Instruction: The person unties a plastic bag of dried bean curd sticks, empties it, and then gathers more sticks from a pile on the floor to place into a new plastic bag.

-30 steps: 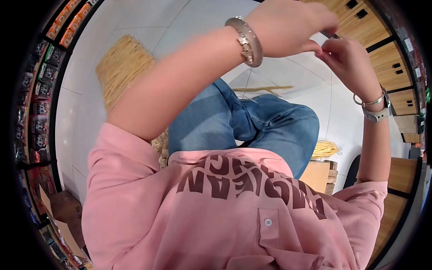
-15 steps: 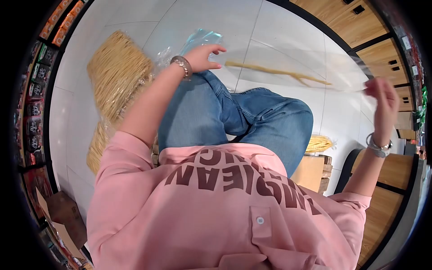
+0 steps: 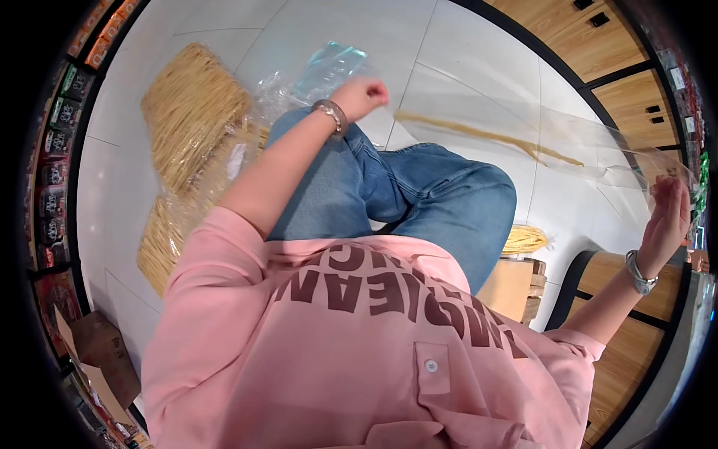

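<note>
Two bare hands, the left hand (image 3: 360, 96) and the right hand (image 3: 669, 217), are held wide apart over a pale tiled floor (image 3: 493, 41). On the right side, the right hand's fingers are closed on one end of a clear film (image 3: 613, 155). The left hand is curled just beside the film's other end; whether it grips the film, I cannot tell. Half a second ago its fingers were spread and the right hand was less far out to the right; now the film spans a longer stretch between them. A thin yellow strand (image 3: 479, 132) shows along the film and has shifted right with it; whether it lies inside or beneath is unclear.

Nearer are crossed legs in blue jeans (image 3: 321, 183) and a pink shirt (image 3: 359, 359). Left of the left arm lie plastic-wrapped packs of yellow strands (image 3: 191, 112), with crumpled bluish plastic (image 3: 329, 67) beyond the left hand. Right of the knees are a yellow bundle (image 3: 526, 239) and, nearer, a wooden box (image 3: 508, 290). Farther out, goods shelves (image 3: 52, 179) and an open carton (image 3: 112, 359) stand left, wooden cabinets (image 3: 636, 101) right.
</note>
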### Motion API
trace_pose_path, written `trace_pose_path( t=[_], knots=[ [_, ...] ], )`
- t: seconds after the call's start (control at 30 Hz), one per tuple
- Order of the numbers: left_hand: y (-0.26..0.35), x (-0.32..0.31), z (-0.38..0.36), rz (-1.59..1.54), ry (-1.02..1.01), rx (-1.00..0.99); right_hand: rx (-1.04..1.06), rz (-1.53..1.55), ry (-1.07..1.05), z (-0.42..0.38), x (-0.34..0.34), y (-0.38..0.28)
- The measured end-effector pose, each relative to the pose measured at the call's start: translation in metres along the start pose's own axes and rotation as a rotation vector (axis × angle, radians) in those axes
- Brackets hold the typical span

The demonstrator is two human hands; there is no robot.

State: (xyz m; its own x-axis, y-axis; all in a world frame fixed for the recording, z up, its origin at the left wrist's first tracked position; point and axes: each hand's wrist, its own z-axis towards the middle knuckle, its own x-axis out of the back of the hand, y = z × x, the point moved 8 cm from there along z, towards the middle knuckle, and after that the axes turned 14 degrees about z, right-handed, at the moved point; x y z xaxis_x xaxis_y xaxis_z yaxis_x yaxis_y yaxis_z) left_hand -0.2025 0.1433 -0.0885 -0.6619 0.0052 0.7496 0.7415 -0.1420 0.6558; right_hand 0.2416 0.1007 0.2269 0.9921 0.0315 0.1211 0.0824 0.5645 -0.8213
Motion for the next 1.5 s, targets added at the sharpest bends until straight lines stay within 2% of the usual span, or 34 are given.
trace_pose_path(
  t=[0.03, 0.13, 0.23, 0.33, 0.37, 0.47, 0.57, 0.67, 0.8, 0.93, 1.03, 1.13, 1.17, 1.27, 1.5],
  knots=[
    [0.004, 0.019, 0.001, -0.033, 0.122, 0.008, -0.013, -0.018, -0.008, -0.003, 0.003, 0.004],
    [0.051, 0.083, -0.010, -0.060, 0.265, -0.101, -0.223, -0.113, -0.003, -0.007, 0.030, 0.051],
    [0.073, 0.090, -0.017, 0.332, 0.051, -0.350, -0.288, -0.043, 0.056, -0.017, 0.040, 0.073],
    [0.029, 0.147, -0.010, 0.276, 0.268, -0.016, -0.359, 0.032, 0.031, -0.025, 0.037, 0.089],
    [0.049, 0.148, -0.015, 0.286, 0.253, -0.166, -0.386, 0.076, 0.025, -0.028, 0.033, 0.096],
    [0.077, 0.140, -0.024, 0.282, 0.203, -0.263, -0.429, 0.084, 0.018, -0.033, 0.016, 0.097],
    [0.073, 0.142, -0.029, 0.127, 0.166, -0.230, -0.424, 0.120, 0.021, -0.035, 0.014, 0.101],
    [0.064, 0.128, -0.029, 0.109, 0.164, -0.156, -0.442, 0.128, 0.033, -0.038, 0.017, 0.104],
    [0.071, 0.115, -0.038, -0.064, -0.021, -0.142, -0.434, 0.124, 0.042, -0.035, 0.026, 0.104],
    [0.043, 0.147, -0.031, -0.369, 0.238, -0.092, -0.471, 0.187, -0.008, -0.038, 0.020, 0.103],
    [0.059, 0.127, -0.029, -0.165, 0.044, -0.164, -0.425, 0.177, 0.024, -0.038, 0.023, 0.104],
    [0.013, 0.160, -0.020, -0.230, 0.319, 0.022, -0.444, 0.132, -0.005, -0.042, 0.015, 0.102],
    [0.022, 0.148, -0.021, -0.165, 0.212, -0.026, -0.444, 0.146, -0.010, -0.042, 0.013, 0.102],
    [0.023, 0.124, -0.025, -0.073, 0.109, -0.020, -0.451, 0.165, -0.037, -0.042, 0.005, 0.105],
    [-0.047, 0.109, 0.001, 0.002, 0.182, 0.147, -0.457, 0.194, 0.054, -0.029, -0.025, 0.119]
  ],
)
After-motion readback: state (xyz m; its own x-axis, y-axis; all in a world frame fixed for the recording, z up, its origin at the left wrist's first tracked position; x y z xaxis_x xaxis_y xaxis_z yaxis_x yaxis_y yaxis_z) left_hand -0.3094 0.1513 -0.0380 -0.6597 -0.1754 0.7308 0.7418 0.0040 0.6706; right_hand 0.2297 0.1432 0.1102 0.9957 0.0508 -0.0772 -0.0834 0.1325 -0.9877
